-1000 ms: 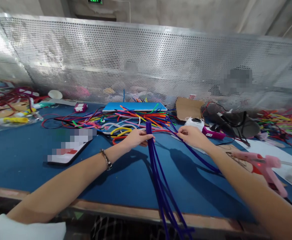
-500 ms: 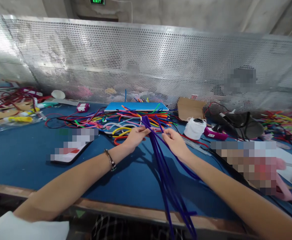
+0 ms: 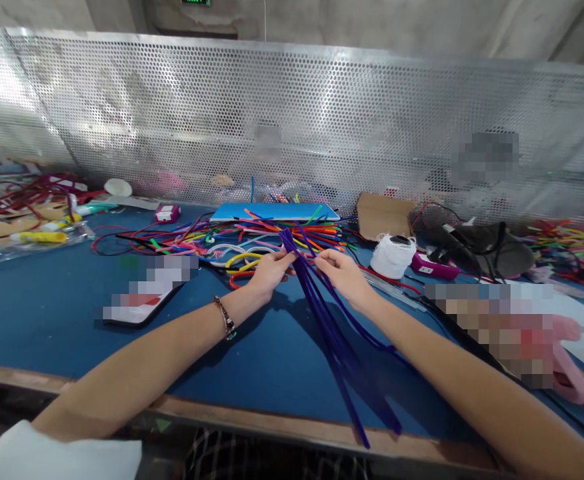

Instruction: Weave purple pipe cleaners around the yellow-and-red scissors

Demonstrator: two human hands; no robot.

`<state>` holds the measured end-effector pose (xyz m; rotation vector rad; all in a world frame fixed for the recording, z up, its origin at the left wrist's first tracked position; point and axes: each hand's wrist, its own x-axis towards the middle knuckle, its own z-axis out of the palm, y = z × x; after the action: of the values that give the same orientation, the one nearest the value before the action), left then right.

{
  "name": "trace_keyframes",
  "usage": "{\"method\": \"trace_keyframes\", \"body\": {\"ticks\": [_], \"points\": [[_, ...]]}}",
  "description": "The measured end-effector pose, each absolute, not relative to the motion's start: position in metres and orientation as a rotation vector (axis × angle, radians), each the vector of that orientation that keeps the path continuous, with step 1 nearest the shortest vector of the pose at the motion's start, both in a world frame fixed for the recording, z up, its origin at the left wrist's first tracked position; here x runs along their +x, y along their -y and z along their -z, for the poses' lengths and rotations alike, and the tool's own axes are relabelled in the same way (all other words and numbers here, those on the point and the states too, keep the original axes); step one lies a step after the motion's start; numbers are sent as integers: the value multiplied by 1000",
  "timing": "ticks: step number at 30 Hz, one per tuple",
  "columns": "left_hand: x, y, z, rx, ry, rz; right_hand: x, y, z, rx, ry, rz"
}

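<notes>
Blue tabletop [image 3: 242, 363], purple stems [image 3: 321, 317], perforated metal partition [image 3: 282, 100], concrete wall [image 3: 372, 30]

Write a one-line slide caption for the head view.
Over a blue table, the left hand grips a bundle of purple strands while the right hand pinches more beside it.

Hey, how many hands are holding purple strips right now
2: the left hand grips the purple bundle near its top; the right hand beside it pinches at least one separate purple strip.
</notes>
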<state>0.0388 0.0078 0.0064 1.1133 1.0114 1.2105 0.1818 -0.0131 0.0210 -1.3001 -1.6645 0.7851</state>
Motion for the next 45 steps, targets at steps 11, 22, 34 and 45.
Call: {"method": "trace_keyframes", "body": {"ticks": [11,22,34,45], "points": [[42,-5,-5,1136,-973,-1229,178,10,-4,-1205,1860,-769],[43,-2,-8,1143,-997,-1285,174,24,-16,-1207,1976,-406],[40,-8,-12,1012,-919,-1348,219,59,-154,-739,1289,-528],[38,-5,-21,976,-792,-1269,195,37,-81,-1163,1721,-766]]}}
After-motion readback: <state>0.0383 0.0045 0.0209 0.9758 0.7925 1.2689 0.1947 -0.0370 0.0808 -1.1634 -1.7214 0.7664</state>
